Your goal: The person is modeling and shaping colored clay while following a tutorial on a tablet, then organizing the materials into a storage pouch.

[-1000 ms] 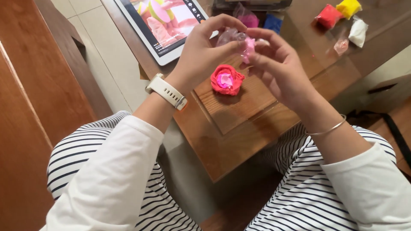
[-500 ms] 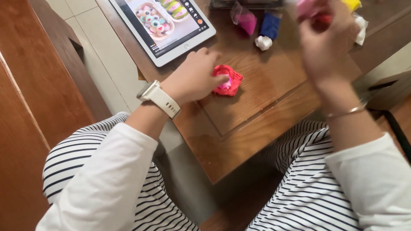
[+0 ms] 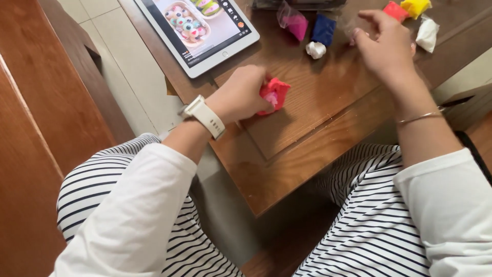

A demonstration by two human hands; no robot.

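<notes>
The left hand (image 3: pixel 243 95) is closing its grip around a red clay lump (image 3: pixel 275 93) on the table (image 3: pixel 328 118); the right hand (image 3: pixel 387 46) is hovering nearby, grip loosely spread, pinching nothing.

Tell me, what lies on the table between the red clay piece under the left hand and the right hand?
In the head view, only bare wooden table lies between the red clay piece and the right hand.
</notes>
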